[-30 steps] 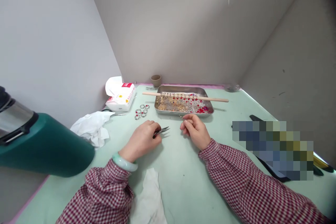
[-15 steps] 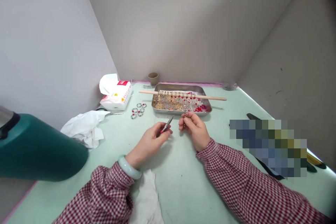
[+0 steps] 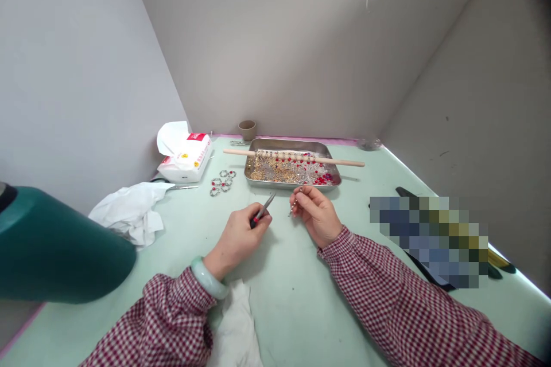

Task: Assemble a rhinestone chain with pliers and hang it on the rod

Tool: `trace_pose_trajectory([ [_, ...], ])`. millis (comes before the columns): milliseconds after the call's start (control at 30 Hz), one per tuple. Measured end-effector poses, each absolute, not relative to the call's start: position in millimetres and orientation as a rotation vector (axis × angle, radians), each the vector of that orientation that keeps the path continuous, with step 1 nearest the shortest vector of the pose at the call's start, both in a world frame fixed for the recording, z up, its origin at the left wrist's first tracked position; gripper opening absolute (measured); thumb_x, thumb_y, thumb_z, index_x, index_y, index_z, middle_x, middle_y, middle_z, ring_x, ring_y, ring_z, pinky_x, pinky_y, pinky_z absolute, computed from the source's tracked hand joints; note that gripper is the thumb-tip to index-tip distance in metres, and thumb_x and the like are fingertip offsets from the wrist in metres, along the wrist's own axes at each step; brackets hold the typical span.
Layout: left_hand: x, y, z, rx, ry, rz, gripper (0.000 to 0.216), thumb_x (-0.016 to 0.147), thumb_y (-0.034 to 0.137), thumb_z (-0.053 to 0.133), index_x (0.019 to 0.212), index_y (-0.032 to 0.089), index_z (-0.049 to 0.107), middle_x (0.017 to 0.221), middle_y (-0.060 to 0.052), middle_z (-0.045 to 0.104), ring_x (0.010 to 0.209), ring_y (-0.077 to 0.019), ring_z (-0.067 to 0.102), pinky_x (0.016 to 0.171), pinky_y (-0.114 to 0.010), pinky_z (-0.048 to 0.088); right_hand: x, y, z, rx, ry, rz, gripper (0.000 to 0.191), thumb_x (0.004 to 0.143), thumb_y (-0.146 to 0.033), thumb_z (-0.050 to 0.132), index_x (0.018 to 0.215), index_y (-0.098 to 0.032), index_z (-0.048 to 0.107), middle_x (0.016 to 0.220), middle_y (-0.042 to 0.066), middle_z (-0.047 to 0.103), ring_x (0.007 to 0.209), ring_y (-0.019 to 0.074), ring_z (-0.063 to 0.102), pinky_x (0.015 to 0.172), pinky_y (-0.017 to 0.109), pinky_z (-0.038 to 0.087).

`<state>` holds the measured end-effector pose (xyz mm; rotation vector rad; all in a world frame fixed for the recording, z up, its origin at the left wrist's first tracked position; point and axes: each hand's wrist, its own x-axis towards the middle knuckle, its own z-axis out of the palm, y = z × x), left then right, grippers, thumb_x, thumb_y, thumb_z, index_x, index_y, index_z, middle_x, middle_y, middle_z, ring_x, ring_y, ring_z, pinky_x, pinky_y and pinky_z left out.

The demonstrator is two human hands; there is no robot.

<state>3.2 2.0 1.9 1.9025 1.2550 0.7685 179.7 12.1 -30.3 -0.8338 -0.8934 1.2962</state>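
Note:
My left hand (image 3: 243, 235) is closed round a pair of pliers (image 3: 267, 205), its pointed grey jaws aimed up and away. Between the thumb and fingers of my right hand (image 3: 318, 215) is a short beaded strand (image 3: 294, 205), its lower end hanging free. The two hands are apart over the mat. Just beyond them stands a metal tray (image 3: 293, 186) of gold, clear and red beads. A wooden stick (image 3: 350, 163) wound with beaded pieces lies across its rim. Several small beaded rings (image 3: 222, 183) with red beads rest left of the tray.
A tissue pack (image 3: 189, 160) and a brown cup (image 3: 247, 129) stand at the back. Crumpled white cloth (image 3: 129, 212) and a large green bottle (image 3: 64, 246) are on the left. Another white cloth (image 3: 236, 327) lies by my left wrist. A blurred-out object (image 3: 430, 241) lies on the right.
The pliers have turned, so more of the handle shows in my left hand. The beaded strand in my right hand now slants out to the left. The whole view has shifted slightly.

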Motion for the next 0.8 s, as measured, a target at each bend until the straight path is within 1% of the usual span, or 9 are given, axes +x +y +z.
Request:
trace_pose_trajectory([
  [67, 4, 2, 3, 1.753, 1.250, 0.766, 0.018, 0.081, 0.032, 0.047, 0.078, 0.017, 0.057, 0.058, 0.003, 0.047, 0.052, -0.0112, 0.041, 0.053, -0.024, 0.032, 177, 9, -28, -0.835, -0.901, 1.330, 0.021, 0.070, -0.032, 0.067, 0.083, -0.019, 0.056, 0.075, 0.001, 0.061, 0.058, 0.0108, 0.052, 0.053, 0.025, 0.044],
  [133, 7, 0, 5, 1.644, 1.212, 0.708, 0.023, 0.082, 0.035, 0.047, 0.081, 0.016, 0.059, 0.054, 0.004, 0.046, 0.048, -0.0106, 0.039, 0.050, -0.023, 0.032, 172, 5, -26, -0.824, -0.895, 1.363, 0.019, 0.070, -0.031, 0.068, 0.082, -0.020, 0.057, 0.078, 0.002, 0.061, 0.060, 0.0113, 0.053, 0.053, 0.025, 0.045],
  [233, 11, -3, 6, 1.584, 1.136, 0.617, 0.028, 0.082, 0.036, 0.046, 0.074, 0.014, 0.060, 0.046, 0.005, 0.040, 0.044, -0.0098, 0.036, 0.047, -0.023, 0.030, 165, 0, -25, -0.798, -0.886, 1.412, 0.016, 0.070, -0.029, 0.068, 0.080, -0.020, 0.058, 0.078, 0.000, 0.059, 0.060, 0.0102, 0.051, 0.051, 0.024, 0.043],
  [300, 12, -3, 5, 1.550, 1.076, 0.622, 0.026, 0.081, 0.035, 0.048, 0.070, 0.014, 0.059, 0.048, 0.004, 0.042, 0.045, -0.0090, 0.036, 0.048, -0.023, 0.030, 162, -2, -25, -0.795, -0.900, 1.440, 0.015, 0.071, -0.029, 0.068, 0.079, -0.020, 0.059, 0.076, -0.001, 0.057, 0.057, 0.0090, 0.050, 0.049, 0.022, 0.041],
  [400, 13, -3, 3, 1.432, 1.001, 0.647, 0.022, 0.080, 0.033, 0.050, 0.068, 0.014, 0.054, 0.055, 0.002, 0.048, 0.046, -0.0085, 0.039, 0.048, -0.023, 0.031, 161, -4, -25, -0.820, -0.948, 1.446, 0.015, 0.075, -0.033, 0.064, 0.080, -0.019, 0.060, 0.074, 0.000, 0.057, 0.055, 0.0089, 0.049, 0.048, 0.022, 0.039],
  [500, 13, -3, 3, 1.351, 0.985, 0.628, 0.024, 0.079, 0.034, 0.051, 0.066, 0.014, 0.051, 0.053, 0.002, 0.047, 0.046, -0.0088, 0.040, 0.047, -0.023, 0.032, 163, -3, -26, -0.852, -0.960, 1.416, 0.019, 0.077, -0.037, 0.061, 0.084, -0.019, 0.061, 0.073, 0.000, 0.057, 0.054, 0.0092, 0.049, 0.046, 0.022, 0.038],
  [800, 13, -3, -1, 1.327, 0.996, 0.630, 0.026, 0.080, 0.035, 0.050, 0.065, 0.014, 0.049, 0.058, 0.000, 0.051, 0.047, -0.0091, 0.042, 0.046, -0.024, 0.034, 166, -1, -32, -0.854, -0.981, 1.342, 0.019, 0.078, -0.036, 0.061, 0.085, -0.018, 0.063, 0.072, 0.001, 0.058, 0.054, 0.0086, 0.048, 0.045, 0.020, 0.036],
])
